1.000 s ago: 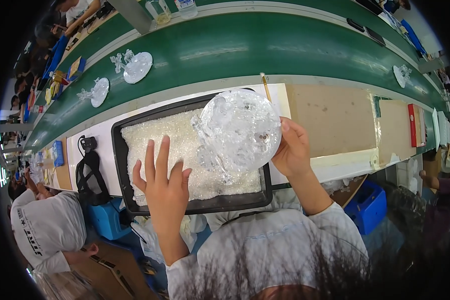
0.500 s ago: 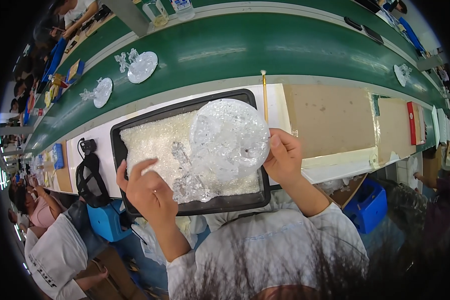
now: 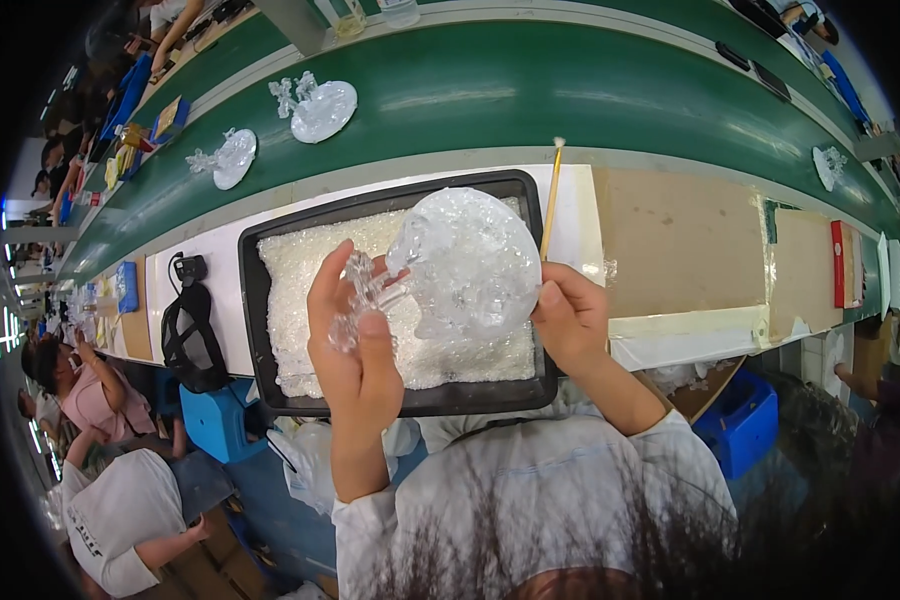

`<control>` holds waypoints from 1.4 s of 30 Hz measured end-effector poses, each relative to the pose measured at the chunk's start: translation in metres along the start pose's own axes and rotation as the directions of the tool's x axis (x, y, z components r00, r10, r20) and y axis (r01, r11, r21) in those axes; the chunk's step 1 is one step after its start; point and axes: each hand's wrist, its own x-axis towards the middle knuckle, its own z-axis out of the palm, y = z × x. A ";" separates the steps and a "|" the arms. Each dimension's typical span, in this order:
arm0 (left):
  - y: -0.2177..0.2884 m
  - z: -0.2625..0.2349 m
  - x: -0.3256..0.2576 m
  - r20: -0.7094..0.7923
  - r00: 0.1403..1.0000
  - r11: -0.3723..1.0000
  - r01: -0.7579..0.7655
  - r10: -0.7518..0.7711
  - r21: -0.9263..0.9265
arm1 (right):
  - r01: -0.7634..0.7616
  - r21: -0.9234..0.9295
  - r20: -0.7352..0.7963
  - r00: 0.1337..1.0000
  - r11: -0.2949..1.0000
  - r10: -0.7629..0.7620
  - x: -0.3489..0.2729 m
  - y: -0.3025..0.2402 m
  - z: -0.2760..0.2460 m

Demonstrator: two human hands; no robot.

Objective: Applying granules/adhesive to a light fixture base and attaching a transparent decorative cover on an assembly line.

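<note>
A transparent ornament with a round, glittery disc base hangs tilted over a black tray of whitish granules. My right hand pinches the disc's right rim between thumb and fingers. On the other side, my left hand is curled round the ornament's branching, crystal-like figure, the thumb in front and the fingers behind. Parts of the left fingers are hidden by the figure. Just beyond the right hand, a thin brush with a yellow handle lies beside the tray.
Similar transparent ornaments lie on the green conveyor belt, another far right. A black mesh pouch lies left of the tray. Brown board covers the bench at right. Blue stools stand below. Other people sit at left.
My left hand has moved from beside the ornament, fingers spread, to close round its figure. The disc has turned slightly in my right hand. The whole view has shifted a little.
</note>
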 end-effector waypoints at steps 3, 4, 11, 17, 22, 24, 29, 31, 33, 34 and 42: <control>0.004 -0.007 0.001 -0.102 0.995 0.993 0.019 -0.007 0.115 | 0.083 0.036 0.075 0.993 0.996 -0.086 0.006 -0.016 0.001; 0.002 -0.011 0.000 -0.127 0.992 0.985 0.028 -0.006 0.171 | 0.188 0.002 0.135 0.973 0.982 -0.187 0.009 -0.022 -0.004; 0.001 -0.018 0.008 -0.093 0.983 0.927 -0.114 0.157 0.358 | 0.644 -0.130 0.303 0.750 0.754 -0.588 0.003 -0.063 -0.027; -0.004 -0.029 0.006 -0.074 0.995 0.936 -0.033 0.063 0.352 | 0.754 -0.212 0.306 0.656 0.622 -0.691 0.000 -0.074 -0.010; -0.013 -0.029 0.008 -0.057 0.984 0.938 -0.145 0.171 0.314 | 0.684 -0.341 0.241 0.727 0.645 -0.643 0.000 -0.071 0.006; -0.015 -0.030 0.008 -0.051 0.984 0.938 -0.146 0.170 0.315 | 0.655 -0.336 0.240 0.754 0.676 -0.611 0.000 -0.065 0.005; -0.017 -0.029 0.008 -0.044 0.985 0.932 -0.141 0.165 0.334 | 0.676 -0.429 0.284 0.730 0.599 -0.621 0.003 -0.065 0.007; -0.016 -0.030 0.008 -0.034 0.985 0.931 -0.147 0.168 0.334 | 0.672 -0.467 0.281 0.729 0.574 -0.624 0.003 -0.065 0.006; -0.014 -0.030 0.009 -0.030 0.986 0.929 -0.144 0.164 0.341 | 0.716 -0.450 0.283 0.681 0.534 -0.675 0.003 -0.066 0.003; -0.013 -0.030 0.009 -0.025 0.987 0.926 -0.141 0.160 0.349 | 0.715 -0.452 0.283 0.682 0.534 -0.674 0.003 -0.066 0.003; -0.019 -0.030 0.007 -0.005 0.986 0.921 -0.155 0.169 0.358 | 0.730 -0.467 0.257 0.653 0.500 -0.713 0.005 -0.062 0.002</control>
